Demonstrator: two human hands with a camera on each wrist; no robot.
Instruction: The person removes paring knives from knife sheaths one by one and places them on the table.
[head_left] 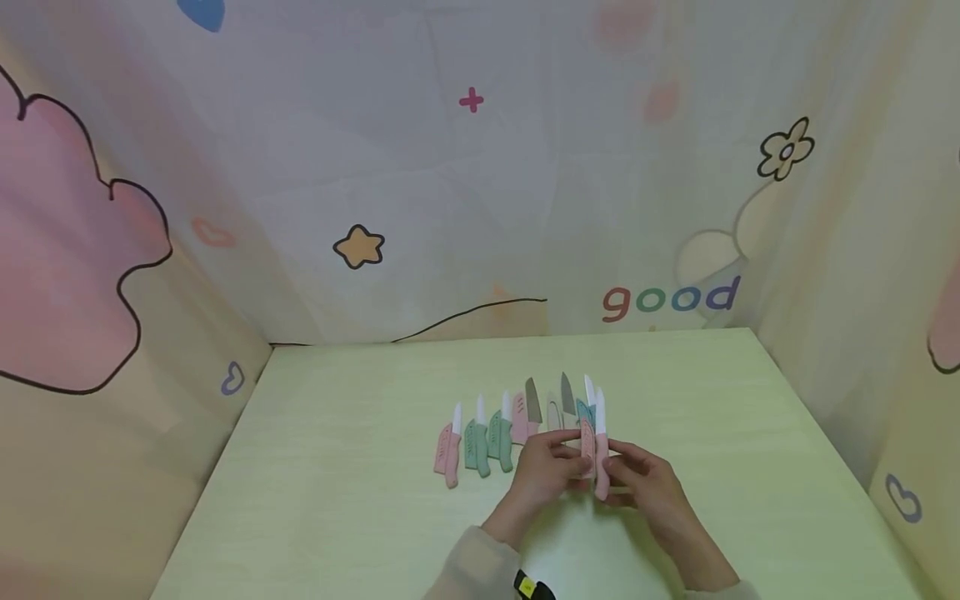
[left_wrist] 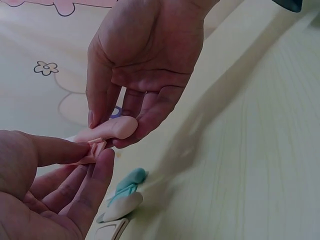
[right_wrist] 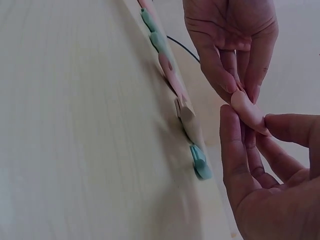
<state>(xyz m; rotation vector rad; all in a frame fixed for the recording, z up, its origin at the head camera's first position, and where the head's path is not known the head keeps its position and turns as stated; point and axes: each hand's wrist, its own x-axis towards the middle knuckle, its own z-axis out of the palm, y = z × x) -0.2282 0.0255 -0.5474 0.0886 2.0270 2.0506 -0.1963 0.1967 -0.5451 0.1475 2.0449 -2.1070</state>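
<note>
My right hand (head_left: 651,487) pinches the pink handle of a small white-bladed knife (head_left: 602,467) between thumb and fingers, blade pointing away. Just left of it, my left hand (head_left: 546,468) pinches a pink blade sheath (head_left: 587,442) with small markings. Knife and sheath stand side by side, close above the table. In the left wrist view the knife's rounded pink handle (left_wrist: 120,127) lies right by the sheath's end (left_wrist: 96,148). The right wrist view shows the handle (right_wrist: 245,107) between both hands; the blade is hidden there.
Behind the hands a row of knives lies beside their sheaths: a pink knife (head_left: 452,458), green knives (head_left: 482,454) (head_left: 505,442), a grey-bladed pink knife (head_left: 533,402), a beige one (head_left: 567,396) and a teal one (head_left: 590,392). The pale green table (head_left: 330,500) meets a printed curtain (head_left: 450,208).
</note>
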